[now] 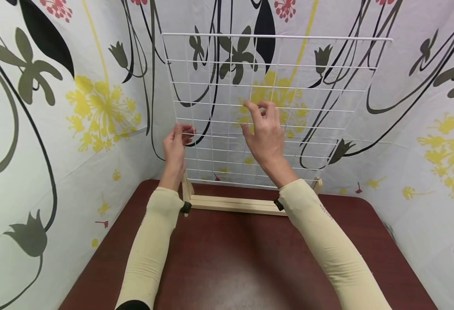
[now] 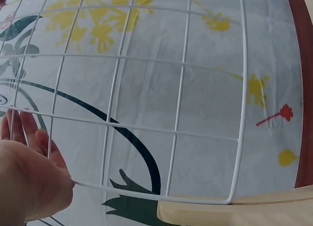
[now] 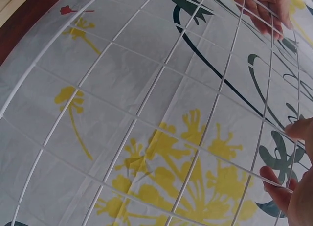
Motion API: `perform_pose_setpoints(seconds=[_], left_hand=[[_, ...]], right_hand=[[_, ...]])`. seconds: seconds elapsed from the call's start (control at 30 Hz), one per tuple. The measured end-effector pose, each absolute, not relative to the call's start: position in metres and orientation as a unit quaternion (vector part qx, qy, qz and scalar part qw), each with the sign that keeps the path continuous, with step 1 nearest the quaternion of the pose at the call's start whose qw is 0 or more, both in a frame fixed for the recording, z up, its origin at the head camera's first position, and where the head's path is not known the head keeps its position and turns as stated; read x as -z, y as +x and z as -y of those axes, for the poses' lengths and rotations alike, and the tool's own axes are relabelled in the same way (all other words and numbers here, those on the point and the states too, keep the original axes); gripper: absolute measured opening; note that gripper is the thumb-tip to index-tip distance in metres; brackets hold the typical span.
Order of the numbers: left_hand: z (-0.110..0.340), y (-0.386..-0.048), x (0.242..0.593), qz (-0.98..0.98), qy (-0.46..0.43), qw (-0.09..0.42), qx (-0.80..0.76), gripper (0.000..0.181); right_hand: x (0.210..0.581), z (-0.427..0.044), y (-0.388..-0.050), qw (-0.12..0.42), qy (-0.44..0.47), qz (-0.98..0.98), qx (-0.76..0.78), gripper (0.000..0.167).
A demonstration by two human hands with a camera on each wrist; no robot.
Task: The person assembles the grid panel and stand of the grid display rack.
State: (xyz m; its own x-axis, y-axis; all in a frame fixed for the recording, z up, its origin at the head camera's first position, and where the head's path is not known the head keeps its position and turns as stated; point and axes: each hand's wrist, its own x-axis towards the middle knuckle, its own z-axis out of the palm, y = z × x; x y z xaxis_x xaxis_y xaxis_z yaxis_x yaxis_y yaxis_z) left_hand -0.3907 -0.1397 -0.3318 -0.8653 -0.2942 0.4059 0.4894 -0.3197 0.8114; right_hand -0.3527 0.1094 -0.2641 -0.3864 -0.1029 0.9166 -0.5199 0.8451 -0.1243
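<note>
A white wire grid panel (image 1: 227, 122) stands upright, leaning away, above a pale wooden stand (image 1: 234, 204) on the table. At the panel's left edge, my left hand (image 1: 174, 146) grips the wire with the thumb in front and fingers behind; in the left wrist view, those fingers (image 2: 30, 125) show through the mesh. My right hand (image 1: 267, 133) is at the middle of the panel, fingers bent and thumb spread apart, the fingertips close to the wires. The right wrist view shows its fingers (image 3: 276, 189) by the mesh; contact there is hard to judge.
The dark red-brown table (image 1: 227, 254) reaches back to a patterned fabric backdrop (image 1: 107, 142) with flowers and leaves, which wraps around both sides. Short wooden uprights (image 1: 187, 187) rise at the stand's ends.
</note>
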Motion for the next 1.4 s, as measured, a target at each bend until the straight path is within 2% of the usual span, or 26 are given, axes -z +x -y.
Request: perform_pose_setpoints(seconds=[0.27, 0.43, 0.67, 0.77, 0.83, 0.93, 1.0, 1.07, 1.17, 1.27, 1.4], left_hand=[[0.139, -0.392, 0.332, 0.508, -0.092, 0.252, 0.819, 0.039], [0.136, -0.392, 0.335, 0.514, -0.081, 0.255, 0.815, 0.038], [0.13, -0.392, 0.332, 0.502, -0.068, 0.275, 0.817, 0.036], [0.13, -0.391, 0.331, 0.498, -0.067, 0.28, 0.818, 0.036], [0.13, -0.391, 0.332, 0.501, -0.069, 0.278, 0.817, 0.037], [0.131, -0.391, 0.333, 0.506, -0.072, 0.274, 0.814, 0.036], [0.132, -0.392, 0.334, 0.51, -0.074, 0.273, 0.812, 0.037], [0.133, -0.392, 0.334, 0.51, -0.074, 0.268, 0.814, 0.036], [0.133, -0.391, 0.334, 0.508, -0.071, 0.263, 0.817, 0.036], [0.132, -0.39, 0.334, 0.504, -0.071, 0.261, 0.82, 0.036], [0.132, -0.389, 0.333, 0.506, -0.076, 0.26, 0.818, 0.035]], right_hand=[[0.262, -0.12, -0.347, 0.51, 0.237, 0.804, -0.192, 0.055], [0.263, -0.14, -0.334, 0.533, 0.224, 0.796, -0.178, 0.049], [0.264, -0.188, -0.324, 0.615, 0.151, 0.732, -0.249, 0.039], [0.262, -0.21, -0.324, 0.657, 0.082, 0.683, -0.309, 0.035], [0.258, -0.223, -0.321, 0.66, 0.024, 0.653, -0.372, 0.033], [0.251, -0.241, -0.315, 0.584, -0.042, 0.617, -0.526, 0.033], [0.248, -0.256, -0.318, 0.497, -0.063, 0.59, -0.633, 0.028], [0.249, -0.271, -0.324, 0.415, -0.064, 0.56, -0.714, 0.027], [0.254, -0.288, -0.333, 0.344, -0.022, 0.518, -0.783, 0.033], [0.256, -0.293, -0.334, 0.322, 0.025, 0.48, -0.816, 0.034], [0.253, -0.294, -0.336, 0.33, 0.045, 0.456, -0.825, 0.031]])
